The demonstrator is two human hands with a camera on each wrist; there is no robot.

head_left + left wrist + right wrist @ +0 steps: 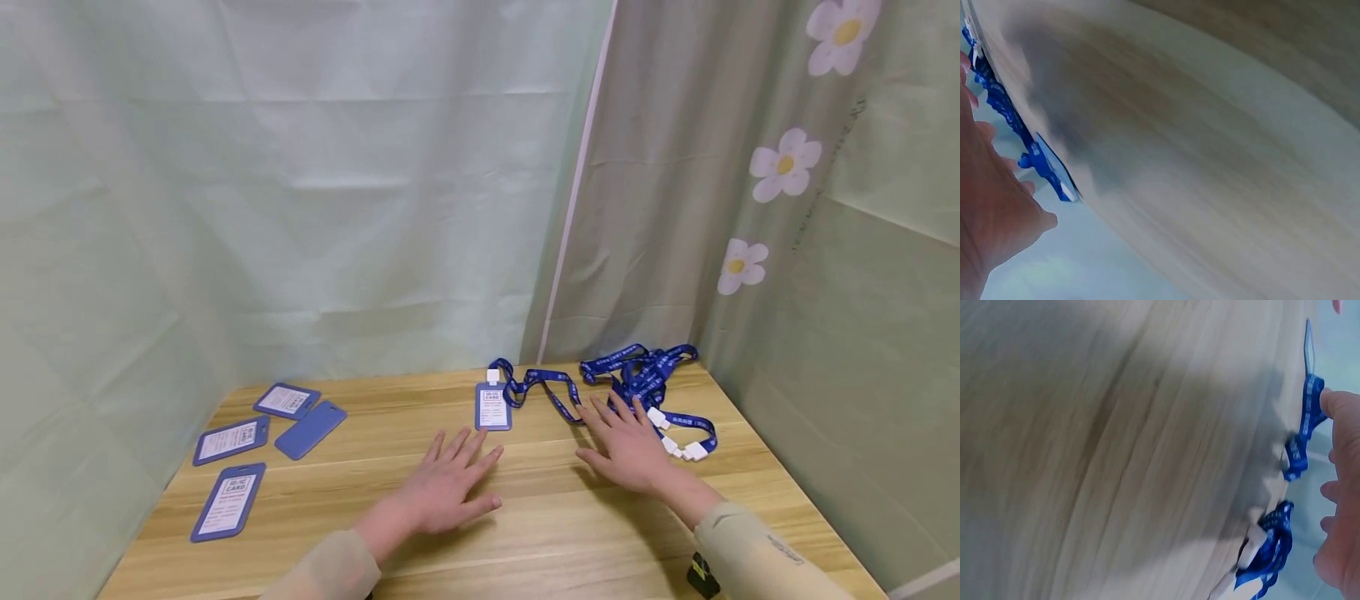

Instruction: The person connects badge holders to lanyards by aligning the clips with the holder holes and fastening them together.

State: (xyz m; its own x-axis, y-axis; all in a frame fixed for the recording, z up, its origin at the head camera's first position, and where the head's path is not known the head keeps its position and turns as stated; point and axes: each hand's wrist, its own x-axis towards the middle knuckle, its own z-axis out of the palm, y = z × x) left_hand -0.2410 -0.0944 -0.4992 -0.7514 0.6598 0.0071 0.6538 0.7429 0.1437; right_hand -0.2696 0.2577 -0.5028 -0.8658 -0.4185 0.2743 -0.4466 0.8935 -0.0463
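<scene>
My left hand [447,487] is held over the wooden table, fingers spread and pointing forward, with nothing in it. Just beyond its fingertips lies a blue card holder [492,407] with a printed card, joined by a white clip [492,376] to a blue lanyard [553,377]. The right hand [628,446], also spread and holding nothing, overlaps the edge of a tangled pile of blue lanyards [643,379] in the head view. White clips [695,451] show beside that hand. The right wrist view has the right hand [1344,487] raised above the table surface.
On the left of the table [360,550] lie several loose blue card holders [228,502], one blank side up [311,430]. Pale green curtains [375,208] enclose the back and sides. A small black and yellow object [702,575] shows by the right sleeve.
</scene>
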